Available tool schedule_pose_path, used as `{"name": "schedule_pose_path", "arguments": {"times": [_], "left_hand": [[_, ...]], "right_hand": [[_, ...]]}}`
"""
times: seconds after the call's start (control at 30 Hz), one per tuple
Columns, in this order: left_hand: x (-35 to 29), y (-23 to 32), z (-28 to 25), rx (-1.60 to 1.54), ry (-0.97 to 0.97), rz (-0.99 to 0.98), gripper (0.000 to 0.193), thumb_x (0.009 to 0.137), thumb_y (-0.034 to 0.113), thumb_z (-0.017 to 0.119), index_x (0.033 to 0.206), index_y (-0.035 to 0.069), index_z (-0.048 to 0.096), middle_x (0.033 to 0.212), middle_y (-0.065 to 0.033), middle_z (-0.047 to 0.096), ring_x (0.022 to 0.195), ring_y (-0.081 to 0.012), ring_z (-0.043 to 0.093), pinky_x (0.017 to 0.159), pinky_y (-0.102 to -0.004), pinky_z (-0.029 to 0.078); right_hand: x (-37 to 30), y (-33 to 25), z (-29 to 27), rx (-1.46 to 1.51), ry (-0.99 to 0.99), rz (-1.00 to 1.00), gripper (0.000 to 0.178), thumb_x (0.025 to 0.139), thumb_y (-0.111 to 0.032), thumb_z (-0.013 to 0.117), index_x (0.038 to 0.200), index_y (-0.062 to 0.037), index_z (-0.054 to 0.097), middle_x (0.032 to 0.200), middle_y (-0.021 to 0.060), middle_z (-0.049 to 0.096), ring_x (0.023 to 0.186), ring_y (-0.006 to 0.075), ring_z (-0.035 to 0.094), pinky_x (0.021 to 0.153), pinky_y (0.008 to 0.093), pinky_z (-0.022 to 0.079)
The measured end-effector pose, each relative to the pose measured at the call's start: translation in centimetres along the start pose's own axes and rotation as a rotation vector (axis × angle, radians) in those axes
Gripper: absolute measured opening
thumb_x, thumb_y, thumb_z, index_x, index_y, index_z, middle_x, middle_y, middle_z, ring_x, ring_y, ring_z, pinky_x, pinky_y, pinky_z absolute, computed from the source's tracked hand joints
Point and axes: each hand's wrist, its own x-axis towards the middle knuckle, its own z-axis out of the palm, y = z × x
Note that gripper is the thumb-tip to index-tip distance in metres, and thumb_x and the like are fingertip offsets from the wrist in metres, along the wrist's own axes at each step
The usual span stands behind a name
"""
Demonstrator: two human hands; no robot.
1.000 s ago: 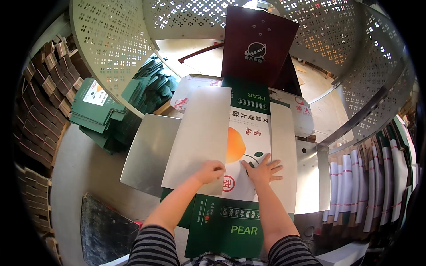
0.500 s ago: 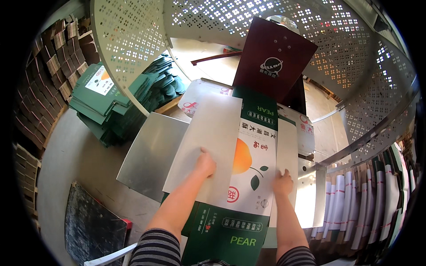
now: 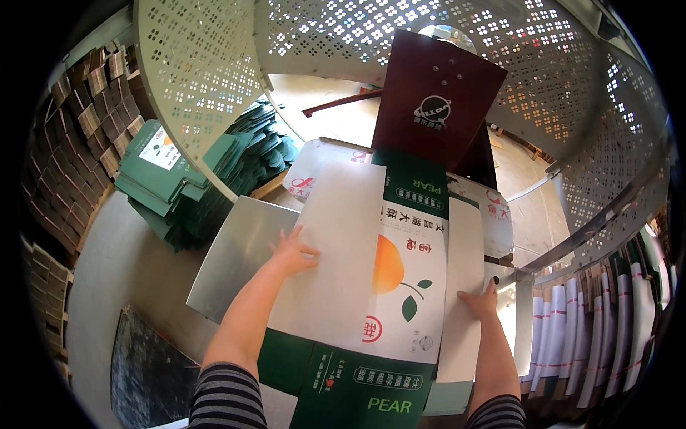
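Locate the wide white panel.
Near the head view's centre, the wide white panel lies left of the fruit print, the left hand at its left edge.

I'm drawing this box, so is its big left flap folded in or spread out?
Folded in: the pale flap lies over the printed panel, its straight edge cutting off the orange fruit picture.

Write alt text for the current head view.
A person's left hand is at the outer edge of a wide white flap, the right hand at that of a narrow flap, on a green-and-white carton printed with a fruit. Green cardboard lies piled to the left.
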Motion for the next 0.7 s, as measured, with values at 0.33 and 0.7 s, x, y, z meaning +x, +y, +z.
{"name": "schedule_pose_path", "arguments": {"times": [0.33,0.7], "left_hand": [[1.7,-4.5,5.6,-0.344,0.147,0.34,0.036,0.075,0.015,0.072,0.111,0.02,0.071,0.15,-0.0103,0.034,0.13,-0.0378,0.037,0.106,-0.0447,0.039],[1.1,-3.4,8.3,-0.233,0.282,0.412,0.036,0.071,0.015,0.072,0.107,0.014,0.071,0.14,-0.0083,0.049,0.129,-0.0395,0.04,0.113,-0.0508,0.021]], "right_hand": [[-1.2,0.1,1.3,0.039,-0.077,-0.158,0.107,0.065,-0.063,0.073,0.149,-0.0178,0.023,0.137,0.0301,0.039,0.125,0.0416,0.045,0.101,0.0431,0.041],[-2.4,1.3,-0.5,-0.003,-0.109,-0.156,0.097,0.071,-0.067,0.065,0.149,-0.0238,0.027,0.13,0.0294,0.043,0.116,0.0407,0.051,0.096,0.0419,0.044]]}}
